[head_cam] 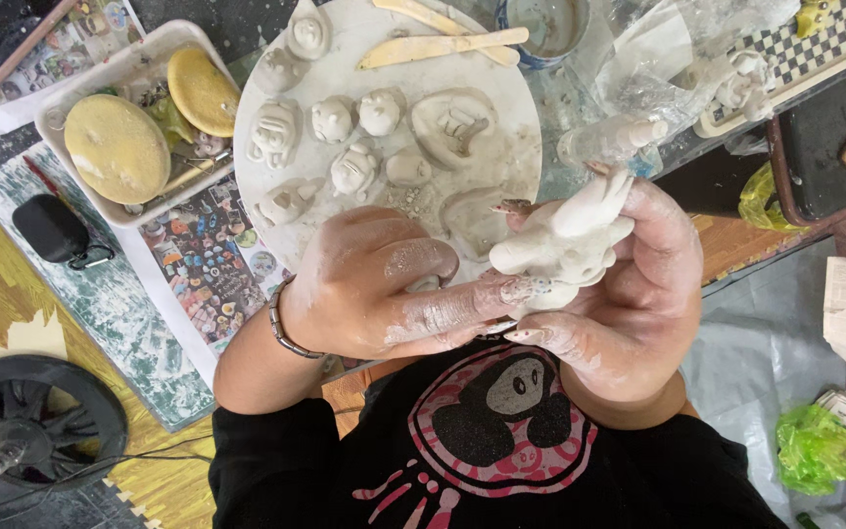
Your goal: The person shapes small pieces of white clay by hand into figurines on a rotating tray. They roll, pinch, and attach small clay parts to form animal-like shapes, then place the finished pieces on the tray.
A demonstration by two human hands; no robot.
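At frame centre, right hand (638,294) fingers clamp the clay figure (565,245) while left hand (384,289) fingers smooth it, calling for light pressure next.

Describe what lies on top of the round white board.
On the round board lie small clay figures and, at its far edge, wooden modelling sticks. The left hand covers its near edge, hiding whatever lies there.

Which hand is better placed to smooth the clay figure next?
Probably the left hand: its outstretched finger touches the clay figure, while the right hand cradles it as support.
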